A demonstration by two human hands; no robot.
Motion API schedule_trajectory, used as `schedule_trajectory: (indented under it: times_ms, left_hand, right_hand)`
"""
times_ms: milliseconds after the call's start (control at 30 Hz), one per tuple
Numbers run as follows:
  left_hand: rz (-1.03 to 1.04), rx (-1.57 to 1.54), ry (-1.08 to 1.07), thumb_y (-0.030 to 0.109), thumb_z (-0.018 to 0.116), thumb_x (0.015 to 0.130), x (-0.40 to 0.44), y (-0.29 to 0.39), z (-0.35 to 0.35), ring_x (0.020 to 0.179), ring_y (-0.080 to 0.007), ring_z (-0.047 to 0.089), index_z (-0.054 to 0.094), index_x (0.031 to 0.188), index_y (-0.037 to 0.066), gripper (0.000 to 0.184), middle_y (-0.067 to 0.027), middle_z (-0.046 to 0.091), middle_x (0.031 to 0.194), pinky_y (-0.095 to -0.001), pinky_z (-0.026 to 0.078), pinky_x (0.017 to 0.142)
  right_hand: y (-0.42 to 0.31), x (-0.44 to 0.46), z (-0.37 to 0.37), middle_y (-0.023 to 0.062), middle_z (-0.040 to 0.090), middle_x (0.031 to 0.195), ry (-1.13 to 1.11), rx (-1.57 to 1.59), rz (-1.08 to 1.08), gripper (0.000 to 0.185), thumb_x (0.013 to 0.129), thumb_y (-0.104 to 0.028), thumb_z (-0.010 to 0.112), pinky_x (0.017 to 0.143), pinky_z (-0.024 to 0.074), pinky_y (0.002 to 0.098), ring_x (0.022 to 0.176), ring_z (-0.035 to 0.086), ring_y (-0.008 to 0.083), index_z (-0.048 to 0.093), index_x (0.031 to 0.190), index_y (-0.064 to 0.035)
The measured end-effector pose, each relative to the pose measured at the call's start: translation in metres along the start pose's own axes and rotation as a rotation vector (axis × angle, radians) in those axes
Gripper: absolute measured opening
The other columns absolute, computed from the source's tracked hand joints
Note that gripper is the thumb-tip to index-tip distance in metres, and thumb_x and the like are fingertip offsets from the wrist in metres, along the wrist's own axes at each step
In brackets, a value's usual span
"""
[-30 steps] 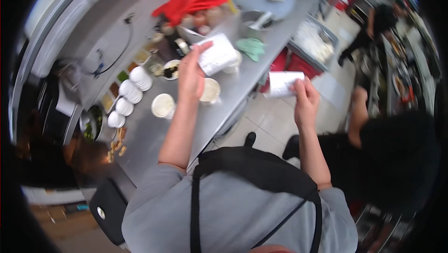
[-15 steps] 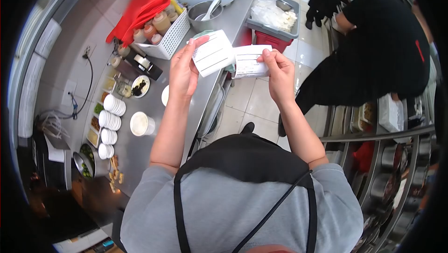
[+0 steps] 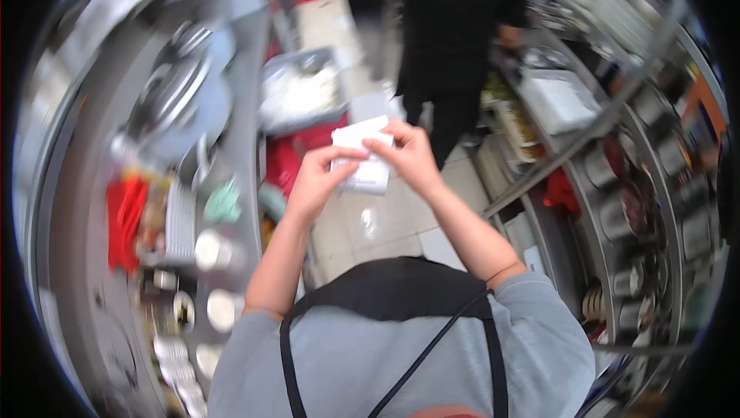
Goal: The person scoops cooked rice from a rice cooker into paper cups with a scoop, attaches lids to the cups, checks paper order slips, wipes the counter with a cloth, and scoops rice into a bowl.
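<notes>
Head view: left grip (image 3: 317, 176) and right grip (image 3: 410, 157) pinch papers (image 3: 368, 176), long axis roughly forward.

Hands (image 3: 362, 160) had room over the floor (image 3: 343, 229), between tabletop (image 3: 245, 94) and metal rail (image 3: 566, 147). Ahead, grey tub (image 3: 308, 119) stood left, person in black (image 3: 455, 40) right; narrow gap between. White cups (image 3: 222, 310) sat just beside left forearm (image 3: 270, 271), limiting leftward swing.

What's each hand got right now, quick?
Left hand: closed, holding the white slips.
Right hand: closed, holding the same slips, thumb on top.
</notes>
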State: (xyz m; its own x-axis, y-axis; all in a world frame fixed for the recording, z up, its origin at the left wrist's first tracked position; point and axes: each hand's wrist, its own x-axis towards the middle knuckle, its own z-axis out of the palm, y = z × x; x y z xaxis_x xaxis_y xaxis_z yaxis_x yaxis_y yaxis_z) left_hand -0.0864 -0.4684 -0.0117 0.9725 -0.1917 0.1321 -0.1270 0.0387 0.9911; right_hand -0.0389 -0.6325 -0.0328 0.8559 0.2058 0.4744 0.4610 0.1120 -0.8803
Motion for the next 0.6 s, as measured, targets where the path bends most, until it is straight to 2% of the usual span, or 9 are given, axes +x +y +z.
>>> schedule_trajectory:
  times_ms: [67, 133, 167, 200, 267, 400, 467, 533, 600]
  left_hand:
    - [0.04, -0.088, -0.03, -0.008, 0.055, 0.074, 0.053, -0.018, 0.034, 0.084, -0.0121, 0.056, 0.063, 0.086, -0.003, 0.016, -0.0053, 0.058, 0.088, -0.0223, 0.044, 0.074]
    - [0.187, 0.056, -0.052, -0.01, 0.053, 0.074, 0.103, -0.029, 0.074, 0.08, -0.0116, 0.056, 0.063, 0.084, -0.003, 0.015, -0.0055, 0.059, 0.087, -0.0222, 0.043, 0.073]
    - [0.263, 0.062, -0.087, -0.009, 0.054, 0.074, 0.126, -0.031, 0.097, 0.078, -0.0112, 0.056, 0.064, 0.082, -0.003, 0.014, -0.0052, 0.059, 0.086, -0.0215, 0.044, 0.07]
    - [0.332, 0.068, -0.114, -0.008, 0.055, 0.075, 0.146, -0.031, 0.122, 0.077, -0.0108, 0.056, 0.065, 0.081, -0.002, 0.013, -0.005, 0.06, 0.084, -0.0209, 0.045, 0.066]
    - [0.417, 0.075, -0.148, -0.008, 0.054, 0.075, 0.186, -0.036, 0.165, 0.072, -0.0124, 0.057, 0.065, 0.08, -0.002, 0.014, -0.0069, 0.061, 0.081, -0.0212, 0.044, 0.064]
    - [0.656, 0.155, -0.164, -0.008, 0.051, 0.075, 0.285, -0.03, 0.238, 0.07, -0.0164, 0.058, 0.063, 0.082, -0.003, 0.015, -0.011, 0.061, 0.08, -0.0232, 0.043, 0.063]
    - [0.848, 0.166, -0.124, -0.008, 0.05, 0.075, 0.356, -0.03, 0.272, 0.07, -0.017, 0.059, 0.063, 0.083, -0.003, 0.017, -0.0116, 0.061, 0.08, -0.0232, 0.043, 0.064]
    - [0.819, 0.102, -0.103, -0.006, 0.051, 0.076, 0.434, -0.024, 0.309, 0.072, -0.0141, 0.058, 0.064, 0.084, -0.001, 0.016, -0.0104, 0.062, 0.079, -0.023, 0.043, 0.067]
    - [0.7, -0.08, -0.179, -0.002, 0.055, 0.076, 0.53, -0.023, 0.354, 0.075, -0.0107, 0.057, 0.065, 0.086, 0.0, 0.014, -0.0071, 0.064, 0.08, -0.0225, 0.043, 0.068]
  right_hand:
    - [-0.008, 0.004, -0.057, 0.0089, 0.055, 0.072, 0.147, -0.352, -0.061, 0.02, 0.072, -0.018, 0.067, 0.057, 0.0392, 0.0271, 0.066, 0.053, 0.0168, 0.061, 0.076, 0.0006]
    - [-0.015, 0.002, -0.113, 0.0088, 0.052, 0.069, 0.251, -0.53, -0.027, 0.021, 0.07, -0.019, 0.069, 0.055, 0.0384, 0.0277, 0.062, 0.052, 0.0194, 0.061, 0.071, -0.0001]
    - [-0.021, -0.001, -0.137, 0.0084, 0.052, 0.068, 0.314, -0.584, 0.001, 0.02, 0.069, -0.019, 0.069, 0.055, 0.0387, 0.028, 0.062, 0.052, 0.0198, 0.061, 0.07, -0.0008]
    - [-0.018, -0.003, -0.163, 0.0089, 0.053, 0.068, 0.388, -0.613, -0.072, 0.017, 0.069, -0.018, 0.069, 0.055, 0.0389, 0.0283, 0.061, 0.052, 0.0208, 0.063, 0.071, -0.0015]
    - [-0.016, -0.012, -0.212, 0.0068, 0.05, 0.065, 0.512, -0.71, -0.093, 0.011, 0.068, -0.009, 0.068, 0.053, 0.0353, 0.026, 0.06, 0.048, 0.0154, 0.064, 0.073, -0.0004]
    - [-0.02, -0.052, -0.296, 0.0099, 0.054, 0.071, 0.794, -0.832, -0.031, 0.009, 0.07, -0.006, 0.066, 0.06, 0.0412, 0.0286, 0.066, 0.054, 0.0202, 0.064, 0.076, 0.0002]
    - [-0.026, -0.072, -0.324, 0.0091, 0.054, 0.072, 0.965, -0.864, -0.007, 0.007, 0.072, -0.005, 0.064, 0.06, 0.0402, 0.0275, 0.067, 0.053, 0.0182, 0.063, 0.076, 0.0009]
    - [-0.038, -0.087, -0.342, 0.0086, 0.052, 0.071, 1.123, -0.961, 0.107, 0.006, 0.074, -0.004, 0.06, 0.06, 0.0387, 0.0261, 0.067, 0.052, 0.0172, 0.061, 0.076, 0.0016]
    - [-0.036, -0.106, -0.365, 0.008, 0.05, 0.069, 1.212, -1.053, 0.106, 0.012, 0.079, -0.007, 0.055, 0.059, 0.0372, 0.0258, 0.064, 0.048, 0.0171, 0.056, 0.072, 0.0024]
